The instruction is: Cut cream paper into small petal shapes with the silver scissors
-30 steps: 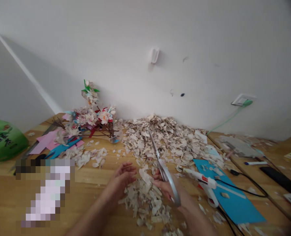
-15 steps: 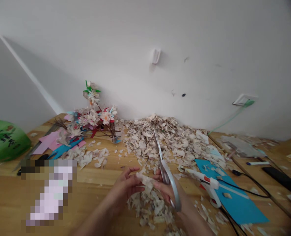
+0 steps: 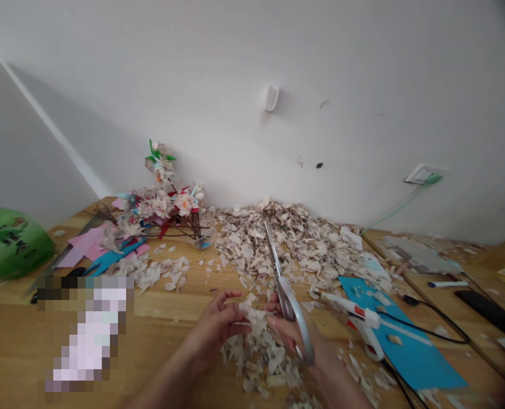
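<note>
Head view: the wooden tabletop [image 3: 17, 352] carries a big heap of pale flakes [image 3: 290, 238] against its far edge, with a smaller pile [image 3: 261, 352] near the front edge. Above that pile, the right hand [image 3: 297, 335] grips shut scissors [image 3: 288, 295], long axis running away, tips toward the far edge. The left hand [image 3: 218, 324] pinches a pale flake [image 3: 252, 312], unlike a second ago, when its fingers were loose and empty.

A wooden tabletop [image 3: 17, 346] carries a heap of pale scraps [image 3: 286, 238]; left of it paper flowers [image 3: 162, 201], right a blue sheet [image 3: 409, 346] under a glue gun [image 3: 357, 318].
</note>
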{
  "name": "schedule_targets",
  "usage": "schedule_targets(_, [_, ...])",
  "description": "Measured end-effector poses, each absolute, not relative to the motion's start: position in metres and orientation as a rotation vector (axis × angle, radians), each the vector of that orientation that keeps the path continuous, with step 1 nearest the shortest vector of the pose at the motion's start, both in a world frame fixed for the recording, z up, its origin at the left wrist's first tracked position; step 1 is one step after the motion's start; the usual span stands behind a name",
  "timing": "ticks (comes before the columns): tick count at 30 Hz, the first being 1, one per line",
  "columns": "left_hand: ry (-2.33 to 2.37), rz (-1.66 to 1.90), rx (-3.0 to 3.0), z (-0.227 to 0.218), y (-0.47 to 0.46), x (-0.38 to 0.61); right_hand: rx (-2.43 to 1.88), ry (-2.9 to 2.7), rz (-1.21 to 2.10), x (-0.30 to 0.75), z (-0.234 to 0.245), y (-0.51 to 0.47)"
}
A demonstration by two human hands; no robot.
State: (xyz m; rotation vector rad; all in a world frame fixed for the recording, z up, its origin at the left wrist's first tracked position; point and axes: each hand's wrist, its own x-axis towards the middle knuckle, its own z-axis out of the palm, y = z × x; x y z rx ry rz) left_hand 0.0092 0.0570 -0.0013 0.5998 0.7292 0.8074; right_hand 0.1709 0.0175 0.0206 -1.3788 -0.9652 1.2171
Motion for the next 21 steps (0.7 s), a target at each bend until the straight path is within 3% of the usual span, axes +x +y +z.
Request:
schedule_targets(9, [0.758, 0.874, 0.708, -0.005, 0.065, 0.006, -1.397, -0.893, 1.246, 0.178, 0.021, 0.021])
schedule_targets(17, [0.833, 0.811, 0.750, -0.004, 0.066, 0.010, -1.377, -1.012, 1.171, 0.181, -0.022, 0.034])
schedule_targets(21, [0.818, 0.782, 0.763, -0.006, 0.066, 0.008, -1.356, -1.026, 1.161, 0.181, -0.020, 0.036])
